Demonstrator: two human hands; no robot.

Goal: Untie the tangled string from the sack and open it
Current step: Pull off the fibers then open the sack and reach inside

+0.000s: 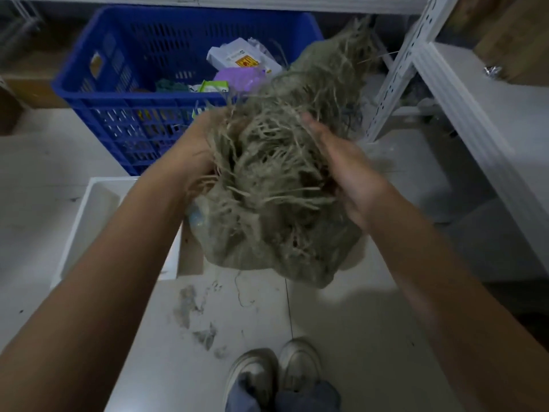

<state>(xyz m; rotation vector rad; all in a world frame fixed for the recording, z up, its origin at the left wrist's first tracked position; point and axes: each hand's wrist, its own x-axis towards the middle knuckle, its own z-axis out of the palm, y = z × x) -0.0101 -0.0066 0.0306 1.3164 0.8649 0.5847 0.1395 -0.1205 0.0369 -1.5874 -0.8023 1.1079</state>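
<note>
A grey-green woven sack (267, 251) hangs in mid air in front of me, its top covered by a thick tangle of frayed pale string (276, 162). My left hand (196, 147) grips the sack's left side, its fingers buried in the string. On the right side, my right hand (347, 171) presses into the tangle with its fingers bent into the strands. The sack's mouth is hidden under the string. The picture is blurred by motion.
A blue plastic crate (98, 93) holding packets stands behind the sack. A white tray (86, 215) lies on the floor at the left, white metal shelving (463, 93) stands at the right. Fibre scraps (193, 307) litter the tiles near my shoes (276, 376).
</note>
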